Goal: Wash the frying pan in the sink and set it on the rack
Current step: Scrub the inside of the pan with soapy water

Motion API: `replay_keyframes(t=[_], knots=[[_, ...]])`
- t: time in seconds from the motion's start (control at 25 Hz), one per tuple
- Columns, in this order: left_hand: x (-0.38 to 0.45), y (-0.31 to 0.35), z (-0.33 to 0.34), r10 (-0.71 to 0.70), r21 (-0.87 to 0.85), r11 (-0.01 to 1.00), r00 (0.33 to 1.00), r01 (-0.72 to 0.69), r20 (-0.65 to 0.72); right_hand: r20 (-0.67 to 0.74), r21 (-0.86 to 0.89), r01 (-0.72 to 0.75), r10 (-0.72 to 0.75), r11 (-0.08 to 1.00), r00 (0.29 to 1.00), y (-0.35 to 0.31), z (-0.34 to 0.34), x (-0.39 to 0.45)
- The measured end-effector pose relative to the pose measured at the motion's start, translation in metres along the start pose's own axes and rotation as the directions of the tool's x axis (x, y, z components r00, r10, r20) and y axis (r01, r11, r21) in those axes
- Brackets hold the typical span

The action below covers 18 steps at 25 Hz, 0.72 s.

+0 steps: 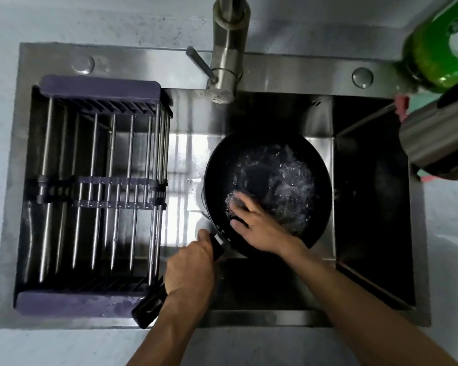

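Nearest, at about 7 o'clock from the pan's bowl, the left hand point(189, 268) is wrapped round the long black handle point(154, 302), fingers curled under it, thumb lying toward the bowl; the handle's free end sticks out past the wrist over the sink's front edge; at 6 o'clock of the bowl the right hand point(259, 225) reaches in with fingers spread fairly flat, rubbing the wet floor of the pan, and whether it holds a small cloth or sponge I cannot tell; the frying pan point(267, 159) sits low in the middle of the steel sink point(368, 207), foamy water pooled inside it; judged from this, it is rigid metal, moderately heavy with water in it, and slick from soap, so the handle is the sound place to hold, close to the bowl for leverage, tipping the water out before lifting; at 9 o'clock the purple-framed rack point(98, 180) with steel bars spans the sink's left part, empty; farthest, at 12 o'clock, the faucet point(226, 48)
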<state>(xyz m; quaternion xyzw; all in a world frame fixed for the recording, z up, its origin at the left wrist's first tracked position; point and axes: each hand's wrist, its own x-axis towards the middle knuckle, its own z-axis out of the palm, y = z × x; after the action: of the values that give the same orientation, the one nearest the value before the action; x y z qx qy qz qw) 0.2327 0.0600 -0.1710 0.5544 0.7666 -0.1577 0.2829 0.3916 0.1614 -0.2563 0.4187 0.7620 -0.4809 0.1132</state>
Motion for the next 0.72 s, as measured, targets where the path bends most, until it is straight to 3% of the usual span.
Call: replay_keyframes(t=[0.08,0.2,0.32,0.36,0.48,0.56,0.64,0.72], knots=[[0.004,0.000,0.002,-0.010,-0.002,1.000,1.000,0.010,-0.006,-0.063,-0.031,-0.088,0.086,0.996,0.994,0.011,-0.033,0.034],[-0.001,0.001,-0.003,-0.021,0.004,1.000,1.000,0.021,-0.003,-0.094,-0.050,-0.316,0.311,0.947,0.946,0.037,-0.034,-0.004],[-0.001,0.002,-0.004,-0.002,0.015,1.000,1.000,0.002,-0.003,-0.113,-0.009,-0.014,0.013,1.000,0.994,0.013,-0.004,-0.012],[0.001,0.002,-0.004,-0.009,0.022,1.000,1.000,0.009,-0.005,-0.113,0.008,-0.012,0.013,1.000,0.994,0.015,-0.013,0.000],[-0.001,0.002,-0.005,-0.026,0.011,1.000,1.000,0.026,0.002,-0.061,0.004,-0.241,0.241,0.970,0.969,0.038,-0.030,-0.016],[-0.002,0.003,-0.006,-0.013,0.030,0.999,1.000,0.013,-0.003,0.077,-0.048,-0.141,0.144,0.989,0.987,0.008,-0.001,-0.034],[0.000,0.002,-0.005,-0.002,0.021,1.000,1.000,0.002,-0.009,0.111,0.087,-0.003,-0.007,0.996,0.994,-0.020,-0.003,-0.002],[0.002,0.001,-0.003,-0.017,0.000,1.000,1.000,0.017,-0.001,0.050,0.051,-0.128,0.125,0.991,0.991,-0.001,-0.037,0.033]])
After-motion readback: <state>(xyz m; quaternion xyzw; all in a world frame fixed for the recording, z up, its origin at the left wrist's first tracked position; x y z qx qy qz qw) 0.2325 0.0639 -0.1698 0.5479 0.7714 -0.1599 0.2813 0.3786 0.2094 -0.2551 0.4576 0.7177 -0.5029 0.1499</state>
